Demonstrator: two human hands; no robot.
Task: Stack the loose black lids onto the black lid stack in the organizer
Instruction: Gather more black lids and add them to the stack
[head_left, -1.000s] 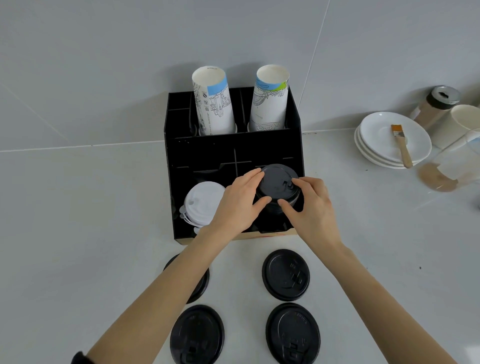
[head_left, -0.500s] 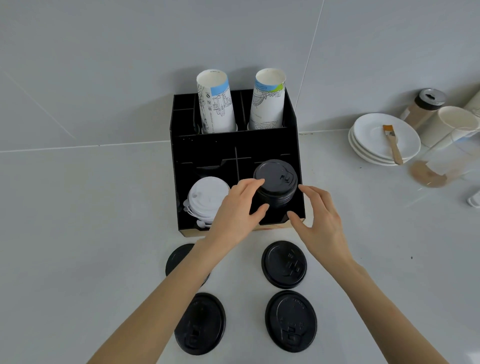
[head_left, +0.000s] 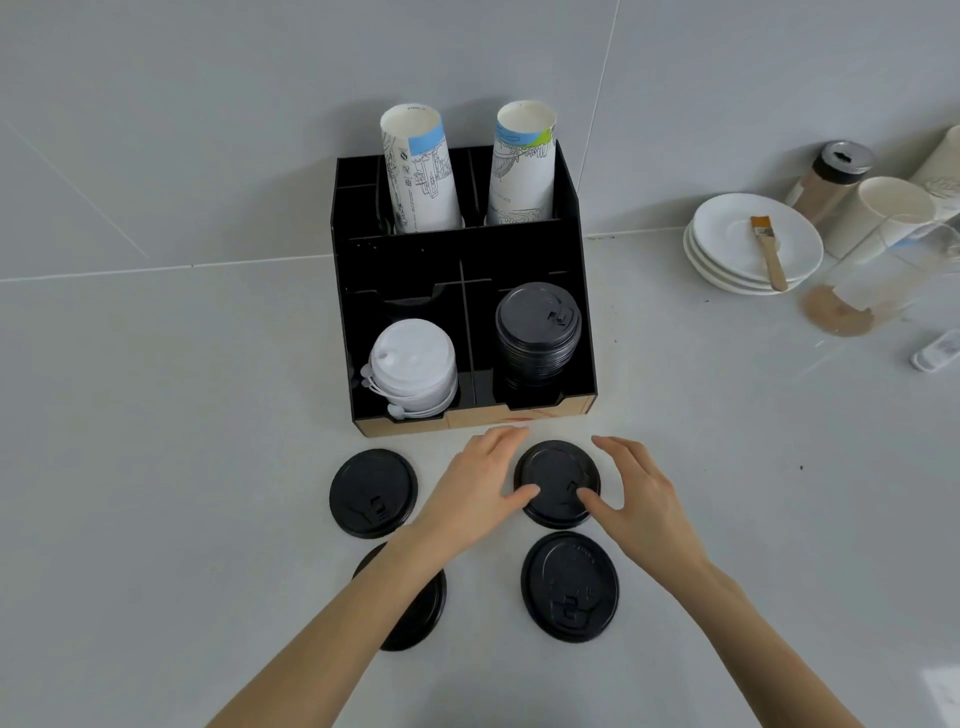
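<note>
The black organizer (head_left: 405, 260) stands against the wall. Its front right compartment holds the black lid stack (head_left: 537, 332). Several loose black lids lie flat on the counter in front: one at the left (head_left: 373, 492), one at the lower right (head_left: 570, 586), one partly under my left forearm (head_left: 423, 610), and one in the upper middle (head_left: 556, 480). My left hand (head_left: 475, 491) and my right hand (head_left: 636, 493) flank that upper middle lid, fingers spread, thumbs touching its near edge. The lid rests on the counter.
A stack of white lids (head_left: 413, 366) fills the organizer's front left compartment. Two paper cup stacks (head_left: 421, 171) stand in the back. To the right are white saucers (head_left: 753, 244) with a brush (head_left: 768, 252), a shaker (head_left: 831, 179), cups and a brown spill (head_left: 836, 314).
Both hands left the black lid stack in the organizer and came down toward me to the upper middle loose lid on the counter.
</note>
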